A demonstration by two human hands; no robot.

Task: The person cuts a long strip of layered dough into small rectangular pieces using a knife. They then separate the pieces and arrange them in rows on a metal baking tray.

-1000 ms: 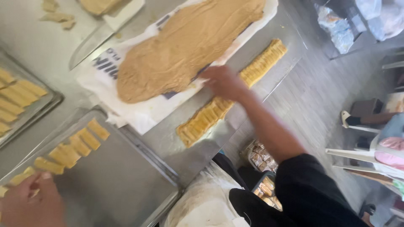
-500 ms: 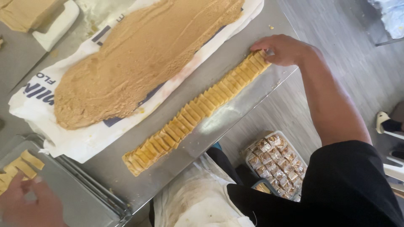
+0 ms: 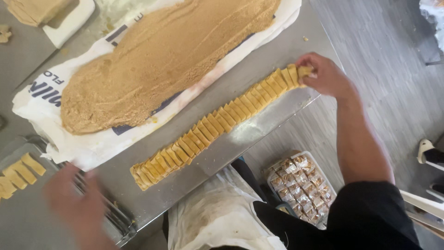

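Note:
A long slanted row of small yellow dough pieces (image 3: 212,125) lies on the steel table (image 3: 268,125). My right hand (image 3: 326,76) is at the row's far right end, its fingers pinched on the last dough piece (image 3: 304,71). My left hand (image 3: 78,203) is blurred at the lower left. It hovers over the rim of a metal tray (image 3: 32,227) with its fingers apart and nothing seen in it. A few yellow pieces (image 3: 21,172) lie on that tray.
A wide heap of brown crumbs (image 3: 162,60) is spread on a white printed sack (image 3: 83,146) behind the row. A white board (image 3: 69,25) with a dough block (image 3: 32,9) is at the top left. Below the table edge are a clear box of wrapped sweets (image 3: 300,185) and my white apron (image 3: 217,213).
My right hand has slid along the row to its far right end and closed on the end piece. My left hand has moved right, off the tray's pieces.

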